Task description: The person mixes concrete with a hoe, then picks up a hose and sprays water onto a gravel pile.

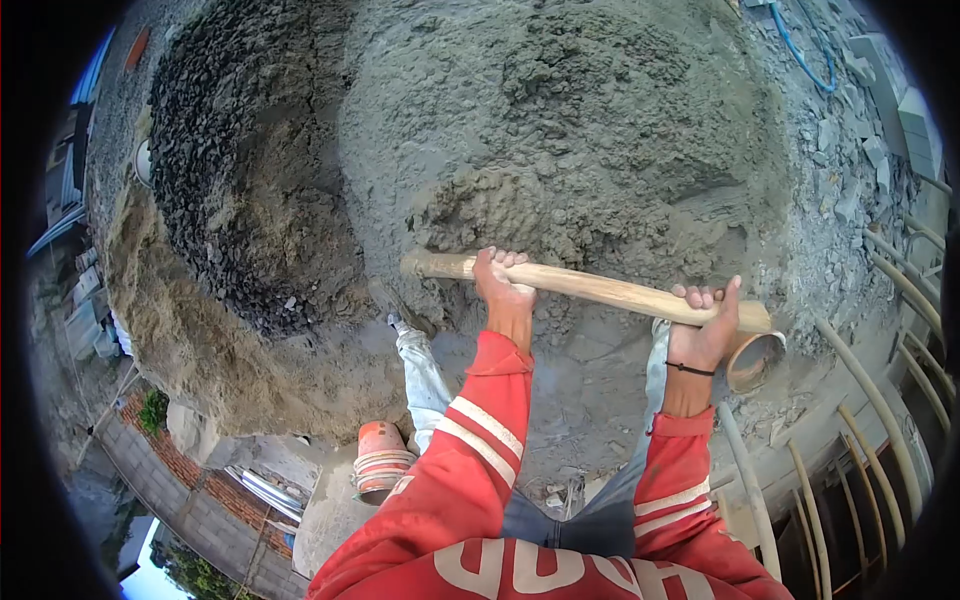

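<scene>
A thick pale wooden handle (pixel 600 289) lies nearly level across the view, its right end slightly lower. My left hand (pixel 503 280) is wrapped round it near its left end. Close to the right end, my right hand (pixel 706 325) grips the same handle, thumb pointing up along it, with a dark band on the wrist. Whatever tool head the handle may have cannot be made out. Beyond the handle spreads wet grey mortar mix (pixel 600 130), lumpy and piled. Just below the handle's right end is a round, mud-coated container (pixel 755 362).
Dark gravel (pixel 215 180) and brown sand (pixel 170 310) are heaped at the left. Orange buckets (pixel 380 455) stand at the lower left. Wooden poles (pixel 870 400) line the right side. A blue hose (pixel 800 60) and grey blocks (pixel 912 125) are at the upper right.
</scene>
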Demonstrator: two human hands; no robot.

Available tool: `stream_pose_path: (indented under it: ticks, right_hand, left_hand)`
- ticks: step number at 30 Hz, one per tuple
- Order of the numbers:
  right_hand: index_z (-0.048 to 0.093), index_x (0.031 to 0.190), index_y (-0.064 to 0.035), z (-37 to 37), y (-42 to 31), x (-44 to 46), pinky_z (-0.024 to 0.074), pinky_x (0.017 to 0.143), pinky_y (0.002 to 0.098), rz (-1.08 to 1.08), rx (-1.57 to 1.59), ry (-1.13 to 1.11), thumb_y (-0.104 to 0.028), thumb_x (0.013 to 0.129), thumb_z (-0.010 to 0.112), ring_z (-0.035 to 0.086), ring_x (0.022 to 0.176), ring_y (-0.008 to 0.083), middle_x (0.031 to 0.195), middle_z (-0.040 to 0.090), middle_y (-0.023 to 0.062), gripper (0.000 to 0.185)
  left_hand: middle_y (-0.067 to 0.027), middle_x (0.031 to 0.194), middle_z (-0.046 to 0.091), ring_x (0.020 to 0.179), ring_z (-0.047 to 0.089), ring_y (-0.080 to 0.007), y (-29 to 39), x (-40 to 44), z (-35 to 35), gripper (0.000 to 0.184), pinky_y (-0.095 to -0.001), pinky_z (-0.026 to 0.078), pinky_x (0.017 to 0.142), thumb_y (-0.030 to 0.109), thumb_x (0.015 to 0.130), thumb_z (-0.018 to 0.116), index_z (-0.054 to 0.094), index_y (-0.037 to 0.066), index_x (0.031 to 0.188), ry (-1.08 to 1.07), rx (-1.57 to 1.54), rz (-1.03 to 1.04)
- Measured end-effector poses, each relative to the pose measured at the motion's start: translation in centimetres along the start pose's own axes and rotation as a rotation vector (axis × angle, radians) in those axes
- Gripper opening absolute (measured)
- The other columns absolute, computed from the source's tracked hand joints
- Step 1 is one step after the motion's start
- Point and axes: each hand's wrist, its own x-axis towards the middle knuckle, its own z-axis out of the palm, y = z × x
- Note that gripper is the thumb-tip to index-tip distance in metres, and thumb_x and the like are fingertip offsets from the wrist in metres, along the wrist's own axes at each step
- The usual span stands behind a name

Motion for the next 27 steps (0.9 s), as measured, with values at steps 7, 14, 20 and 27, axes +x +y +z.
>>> stream_pose_path:
  ticks: [7, 14, 20, 27]
  right_hand:
    - [0.051, 0.109, -0.0018, -12.3, -3.3, 3.2, 0.0467, 0.072, 0.0377, -0.773, -1.304, 0.621, -0.033, 0.08, 0.071, 0.058, 0.075, 0.0256, 0.083, 0.059, 0.0104, 0.047]
    - [0.056, 0.095, -0.0007, 1.4, 1.9, -5.8, 0.0469, 0.064, 0.0456, -0.452, -1.44, -0.662, -0.019, 0.076, 0.069, 0.061, 0.075, 0.0412, 0.073, 0.061, 0.0225, 0.029]
    - [0.057, 0.095, 0.0012, -2.5, 11.9, -5.9, 0.0469, 0.066, 0.0473, -0.321, -1.424, -0.46, -0.011, 0.074, 0.066, 0.06, 0.078, 0.0444, 0.077, 0.062, 0.0249, 0.026]
    - [0.057, 0.094, 0.0041, -21.1, 12.7, -18.5, 0.0473, 0.067, 0.0437, 0.09, -1.511, -0.319, -0.015, 0.074, 0.068, 0.06, 0.071, 0.0417, 0.076, 0.061, 0.025, 0.03]
  left_hand:
    - [-0.0031, 0.061, 0.041, 0.044, 0.041, -0.0132, -5.3, -10.5, 14.5, 0.014, -0.0291, 0.037, 0.039, 0.002, 0.083, 0.051, 0.042, 0.006, 0.093, -0.354, 0.457, 0.386]
    - [-0.0039, 0.069, 0.048, 0.05, 0.048, -0.0107, 1.0, -15.1, 30.4, 0.016, -0.0246, 0.045, 0.042, 0.002, 0.085, 0.057, 0.045, 0.002, 0.096, -0.768, 0.896, 0.678]
    - [-0.0072, 0.063, 0.055, 0.049, 0.056, -0.0156, -3.8, 1.5, 19.2, 0.014, -0.0302, 0.046, 0.041, 0.008, 0.082, 0.058, 0.051, -0.002, 0.09, -0.417, 1.576, 0.767]
    - [-0.0231, 0.098, 0.061, 0.088, 0.063, -0.0376, -3.8, -0.4, -7.2, 0.037, -0.0436, 0.051, 0.075, 0.019, 0.08, 0.063, 0.048, 0.001, 0.108, -0.121, 1.879, 0.438]
